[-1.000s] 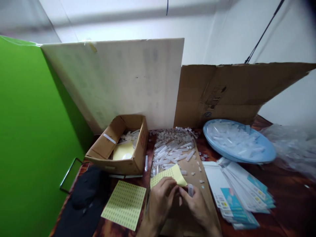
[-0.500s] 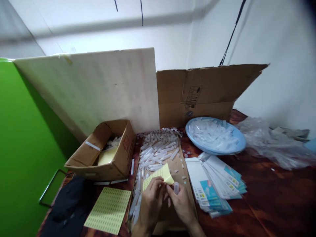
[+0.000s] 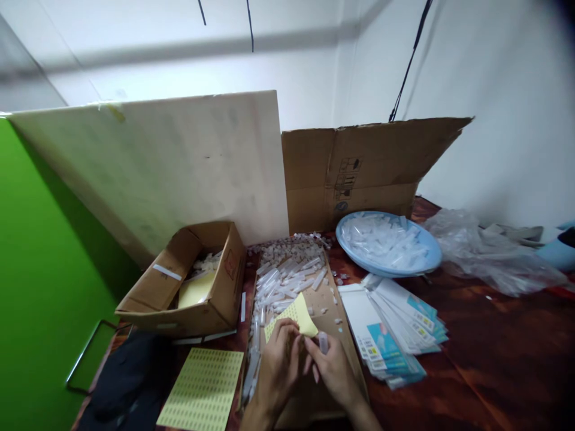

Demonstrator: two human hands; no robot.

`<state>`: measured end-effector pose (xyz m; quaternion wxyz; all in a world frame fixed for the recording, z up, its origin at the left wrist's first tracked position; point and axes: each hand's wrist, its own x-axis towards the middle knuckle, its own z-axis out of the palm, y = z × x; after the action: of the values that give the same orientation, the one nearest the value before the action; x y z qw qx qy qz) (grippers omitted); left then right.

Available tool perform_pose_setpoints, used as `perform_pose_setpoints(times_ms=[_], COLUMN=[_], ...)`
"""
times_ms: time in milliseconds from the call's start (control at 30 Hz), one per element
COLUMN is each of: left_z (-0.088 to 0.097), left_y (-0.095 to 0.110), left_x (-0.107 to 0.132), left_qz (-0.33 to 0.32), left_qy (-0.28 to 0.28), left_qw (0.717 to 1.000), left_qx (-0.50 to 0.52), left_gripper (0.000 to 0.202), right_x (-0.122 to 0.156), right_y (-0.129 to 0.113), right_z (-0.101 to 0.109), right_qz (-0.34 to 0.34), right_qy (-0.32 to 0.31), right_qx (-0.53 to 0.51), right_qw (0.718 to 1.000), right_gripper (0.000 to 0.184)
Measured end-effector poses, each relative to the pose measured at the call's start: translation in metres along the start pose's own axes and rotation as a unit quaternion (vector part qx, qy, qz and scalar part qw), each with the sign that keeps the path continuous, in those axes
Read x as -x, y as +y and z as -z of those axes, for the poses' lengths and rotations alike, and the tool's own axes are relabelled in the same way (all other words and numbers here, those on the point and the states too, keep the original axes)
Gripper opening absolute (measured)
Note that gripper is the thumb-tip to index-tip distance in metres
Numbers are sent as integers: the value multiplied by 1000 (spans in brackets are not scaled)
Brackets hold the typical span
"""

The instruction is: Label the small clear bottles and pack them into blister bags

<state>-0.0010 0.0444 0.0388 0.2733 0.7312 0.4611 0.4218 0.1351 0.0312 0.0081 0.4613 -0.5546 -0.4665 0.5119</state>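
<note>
My left hand (image 3: 279,362) is closed on a yellow sticker sheet (image 3: 296,312) whose near corner curls up between my hands. Close beside it, my right hand (image 3: 331,362) is closed around a small clear plastic tube (image 3: 323,342), its thumb and fingertips meeting at the sheet's corner. Whether a sticker is between those fingertips is too small to tell. Under both hands lies a cardboard sheet (image 3: 317,299), strewn with clear plastic tubes (image 3: 287,275) and small pieces toward the back.
A second sticker sheet (image 3: 202,389) lies left, before an open cardboard box (image 3: 179,317). To the right are fanned printed packets (image 3: 381,335), a blue basin (image 3: 345,251) heaped with clear tubes and a plastic bag (image 3: 485,251). A black cloth item (image 3: 126,383) lies front left.
The camera view has shifted slightly. Both hands stay close together at the sheet's corner, and the held sheet now tilts up a little more.
</note>
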Motion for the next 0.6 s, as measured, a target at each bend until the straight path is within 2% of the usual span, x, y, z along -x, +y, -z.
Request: perform_pose_setpoints(times_ms=[67,100,167,200,233,300,400,467,600], left_z=[-1,-2,-3,-3,-3,-2,1,4,10], left_y=[-6,-9,-15,-17,-17,-16,-7,-3,-1], left_x=[0,0,0,-1,-1,-4,-7,-8,-5], left_qz=[24,39,73,89,104,126,132,124,117], left_qy=[0,4,10,8,3,-18,-52,-51,-17], left_qw=[999,996,987,981,974,961,952,956,968], left_qx=[49,78,140,171,200,244,272,262,220], left_gripper=[13,13,14,16,17,18,19,18,14], right_x=[0,-1,-1,0,0,2,3,2,-7], right_y=[3,4,8,9,9,4,-9,-16,-15], right_z=[8,14,29,35,40,42,30,19,6], right_qz=[7,24,84,116,145,185,207,214,241], right_qy=[33,78,188,219,218,145,16,-15,-18], right_qx=[40,73,153,190,221,260,268,247,210], right_qw=[999,994,967,950,940,936,941,945,948], right_gripper=[50,48,43,39,34,28,24,24,28])
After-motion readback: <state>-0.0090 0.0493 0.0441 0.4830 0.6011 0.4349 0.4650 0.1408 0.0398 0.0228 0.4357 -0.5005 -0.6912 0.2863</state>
